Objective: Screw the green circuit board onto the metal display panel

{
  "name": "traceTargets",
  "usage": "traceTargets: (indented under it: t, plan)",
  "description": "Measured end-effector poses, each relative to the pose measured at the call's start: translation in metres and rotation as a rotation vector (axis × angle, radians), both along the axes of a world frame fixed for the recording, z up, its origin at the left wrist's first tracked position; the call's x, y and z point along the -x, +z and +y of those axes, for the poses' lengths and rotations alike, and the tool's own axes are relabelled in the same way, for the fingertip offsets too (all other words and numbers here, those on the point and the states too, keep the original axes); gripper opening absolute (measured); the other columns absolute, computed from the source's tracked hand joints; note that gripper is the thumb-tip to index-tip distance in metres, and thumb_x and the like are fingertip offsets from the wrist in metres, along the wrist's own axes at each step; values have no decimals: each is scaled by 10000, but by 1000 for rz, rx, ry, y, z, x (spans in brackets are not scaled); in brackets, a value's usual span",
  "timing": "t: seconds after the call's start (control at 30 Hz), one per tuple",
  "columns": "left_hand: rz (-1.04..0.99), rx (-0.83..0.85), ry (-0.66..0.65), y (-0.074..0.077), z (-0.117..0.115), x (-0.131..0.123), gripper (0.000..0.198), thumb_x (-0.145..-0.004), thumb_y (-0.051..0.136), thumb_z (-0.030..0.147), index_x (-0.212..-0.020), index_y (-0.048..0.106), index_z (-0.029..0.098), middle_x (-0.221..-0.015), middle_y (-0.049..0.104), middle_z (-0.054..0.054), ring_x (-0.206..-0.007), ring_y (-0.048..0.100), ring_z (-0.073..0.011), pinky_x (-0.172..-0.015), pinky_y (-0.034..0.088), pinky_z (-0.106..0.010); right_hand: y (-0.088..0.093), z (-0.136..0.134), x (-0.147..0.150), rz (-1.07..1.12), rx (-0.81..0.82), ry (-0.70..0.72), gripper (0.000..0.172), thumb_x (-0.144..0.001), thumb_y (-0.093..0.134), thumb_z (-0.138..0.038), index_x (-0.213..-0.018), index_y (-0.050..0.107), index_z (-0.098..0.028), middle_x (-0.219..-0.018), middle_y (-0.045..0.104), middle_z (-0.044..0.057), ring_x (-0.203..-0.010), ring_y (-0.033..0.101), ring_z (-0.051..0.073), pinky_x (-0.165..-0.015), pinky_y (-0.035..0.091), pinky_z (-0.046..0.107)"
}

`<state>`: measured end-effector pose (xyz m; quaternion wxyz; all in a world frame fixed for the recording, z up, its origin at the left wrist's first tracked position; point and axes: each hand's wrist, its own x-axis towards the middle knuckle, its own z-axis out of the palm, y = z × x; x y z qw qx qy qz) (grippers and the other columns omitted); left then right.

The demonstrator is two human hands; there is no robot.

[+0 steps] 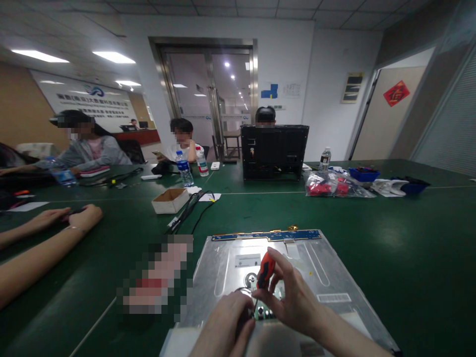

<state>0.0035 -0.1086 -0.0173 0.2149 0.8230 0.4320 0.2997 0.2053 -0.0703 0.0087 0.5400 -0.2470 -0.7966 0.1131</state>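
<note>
My right hand (295, 300) grips a screwdriver (265, 270) by its red and black handle, which points up. The thin shaft runs down to a small green circuit board (270, 314) on the back of a flat silver display panel (221, 272). Close beside the shaft, my left hand (229, 320) is closed at the board, fingers bent. Whatever those fingers pinch is hidden, and the screwdriver's tip is out of sight behind them. A dark wire (242, 289) curves just above my left fingers. Along the panel's far edge runs a blue circuit strip (266, 236).
The panel lies on a green table (401, 233). Left of it are black cables (188, 213), an open cardboard box (170, 201) and a co-worker's hands (80, 218). Across the table stand a black monitor frame (275, 151), bottles (185, 168) and a bag with red parts (330, 186). Several people sit around.
</note>
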Motion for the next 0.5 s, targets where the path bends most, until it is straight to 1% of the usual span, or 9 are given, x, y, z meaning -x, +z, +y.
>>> traceTargets:
  t: [0.07,0.17,0.23,0.27,0.3,0.33,0.4,0.5]
  plan:
    - [2,24,40,4,-3,-1,133,-884,558,166,-995,608,219,-947,696,-73,-803,631,-236,-713,499,-326,3,2,-3,18,14,-8,763,-998,628,-278,-1594,153,-302,-867,692,24,-572,640,157,-506,570,266]
    - [-11,-15,102,10,-6,-1,176,-823,610,153,-984,615,226,-920,691,-71,-842,621,-259,-727,500,-336,13,8,-10,69,60,-28,789,-978,640,-246,-1585,139,-304,-874,697,14,-593,661,154,-508,567,250]
    - [-47,-51,125,16,-7,2,157,-823,639,184,-970,612,229,-921,688,-68,-880,618,-271,-770,514,-351,22,11,-18,114,150,-62,774,-977,624,-250,-1576,137,-291,-869,703,5,-600,671,152,-516,568,250]
    - [-69,-58,128,19,-7,5,120,-848,645,225,-963,612,230,-923,688,-66,-885,622,-271,-784,521,-354,26,12,-23,137,213,-87,765,-973,621,-262,-1571,144,-282,-871,708,4,-598,670,152,-521,568,255]
    - [-87,-58,125,23,-5,8,89,-888,639,282,-959,618,233,-926,689,-64,-886,628,-270,-793,527,-356,29,14,-29,157,279,-109,762,-966,622,-276,-1567,153,-270,-872,713,3,-599,667,153,-527,567,262]
    - [-95,-52,123,28,-3,12,98,-929,613,325,-965,630,235,-938,692,-65,-895,637,-269,-800,532,-357,32,15,-36,177,339,-127,764,-954,629,-291,-1562,168,-258,-869,718,2,-594,659,154,-531,563,269]
    - [-56,-48,115,37,5,17,138,-966,584,354,-943,644,232,-918,697,-64,-869,647,-261,-772,537,-341,34,19,-51,192,444,-147,772,-921,654,-319,-1552,217,-236,-846,718,-6,-604,650,159,-555,558,283]
    - [88,-11,15,50,26,17,122,-976,550,266,-958,663,224,-919,701,-53,-876,662,-241,-795,535,-328,32,31,-77,184,568,-152,737,-895,669,-367,-1527,322,-218,-733,677,-41,-604,637,167,-548,514,274]
